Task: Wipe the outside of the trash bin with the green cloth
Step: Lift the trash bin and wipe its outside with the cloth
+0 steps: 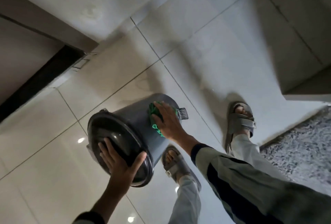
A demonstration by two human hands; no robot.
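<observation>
A grey round trash bin [134, 121] with a glossy black lid [125, 145] stands on the tiled floor, seen from above. My left hand [119, 163] rests spread on the lid, thumb hooked over its near rim. My right hand [165, 121] presses a bunched green cloth [153, 116] flat against the bin's side wall, just left of the grey foot pedal [183, 113]. Most of the cloth is hidden under my palm.
My two feet in grey sandals [240, 118] [176, 164] stand to the right of the bin. A speckled grey mat [300, 145] lies at far right. A dark door frame [44, 73] runs along the left, a white cabinet edge [304, 87] at right.
</observation>
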